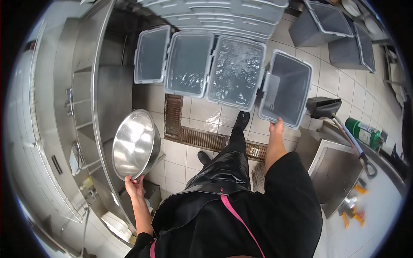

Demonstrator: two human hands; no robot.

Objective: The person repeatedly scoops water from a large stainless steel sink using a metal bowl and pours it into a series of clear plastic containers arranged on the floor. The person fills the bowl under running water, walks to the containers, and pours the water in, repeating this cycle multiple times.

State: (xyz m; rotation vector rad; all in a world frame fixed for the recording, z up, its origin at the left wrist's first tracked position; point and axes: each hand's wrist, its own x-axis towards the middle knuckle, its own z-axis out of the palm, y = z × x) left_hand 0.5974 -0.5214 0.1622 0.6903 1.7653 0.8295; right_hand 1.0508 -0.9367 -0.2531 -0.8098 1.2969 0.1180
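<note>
My left hand [135,186] grips the lower rim of a large stainless steel mixing bowl [133,145], tilted with its shiny inside facing up. On the right, my right hand [276,125] holds the near rim of a grey plastic bin [287,87] that contains no water. Left of that bin, a grey bin of rippling water [237,71] stands in a row with a second water-filled bin [189,64] and a third bin [152,54], whose contents look still. My fingertips are partly hidden by the rims.
Stacked grey bins [226,16] rise behind the row. Floor drain grates [205,138] cross the tiles near my boots. A steel shelf unit [96,80] runs along the left. At right are a dustpan [322,106], a green gas cylinder [363,132] and more grey bins [309,35].
</note>
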